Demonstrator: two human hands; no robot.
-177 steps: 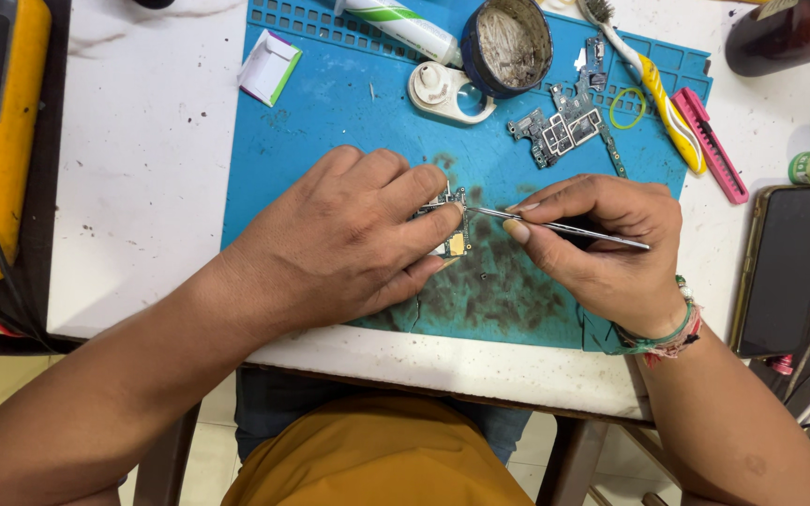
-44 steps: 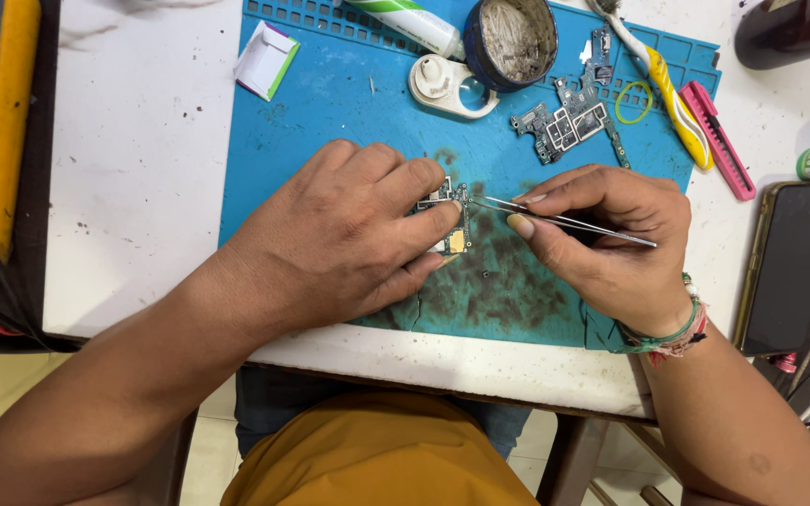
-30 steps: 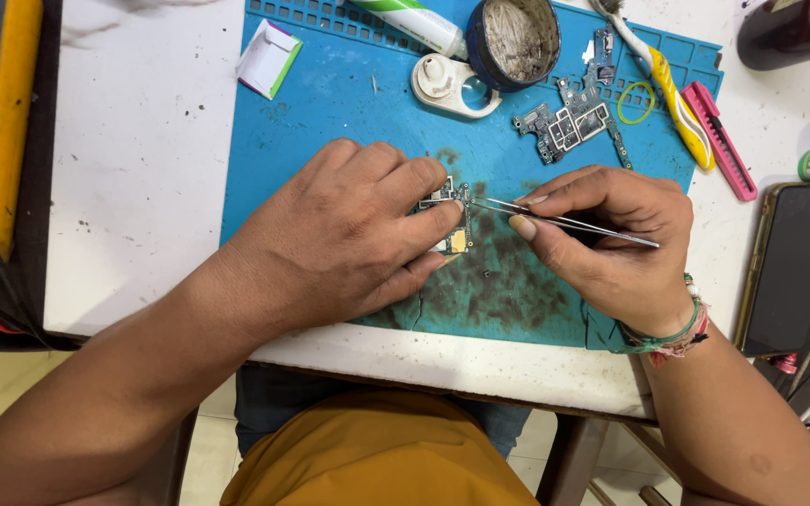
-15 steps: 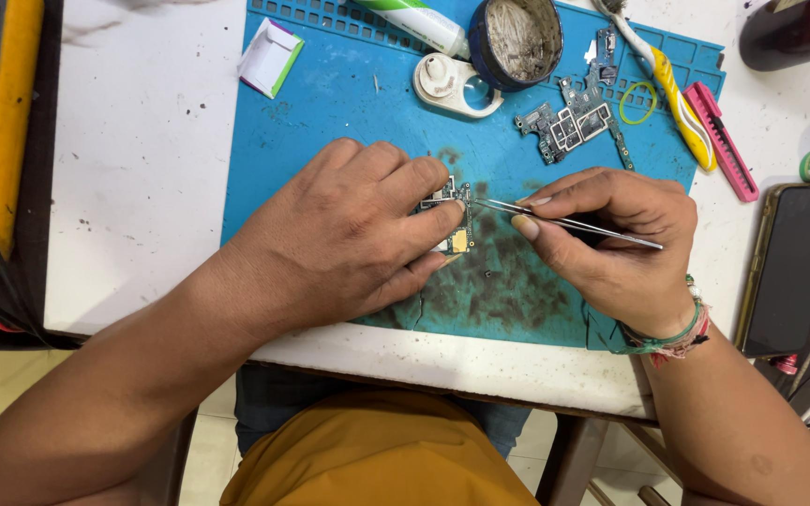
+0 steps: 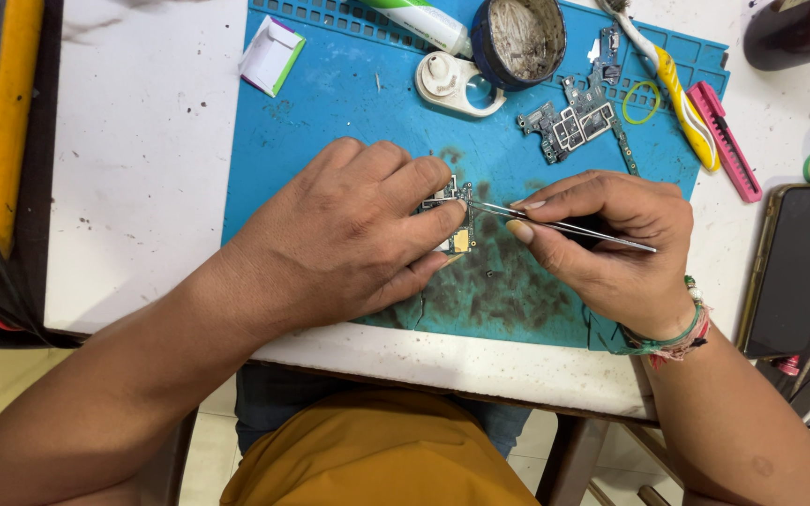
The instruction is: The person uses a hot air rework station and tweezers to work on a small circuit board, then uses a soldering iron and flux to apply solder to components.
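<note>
On the blue silicone repair mat (image 5: 349, 122) that covers the middle of the white worktop (image 5: 133, 187), I see my left hand (image 5: 349, 234) lying flat over a small green circuit board (image 5: 457, 220), its fingers (image 5: 424, 220) pressed together and pinning the board down near the mat's stained centre. My right hand (image 5: 611, 248) sits just right of it, thumb and forefinger pinching thin metal tweezers (image 5: 564, 225) whose tips touch the board's far edge. Farther back lie a second, larger dark circuit board (image 5: 574, 122), a round blue tin of grey paste (image 5: 517, 37) and a white plastic magnifier (image 5: 457, 84). To the far right rest a yellow-handled toothbrush (image 5: 677, 103) and a pink utility knife (image 5: 724, 141); a dark phone (image 5: 794, 267) lies at the right edge, well apart from the mat.
</note>
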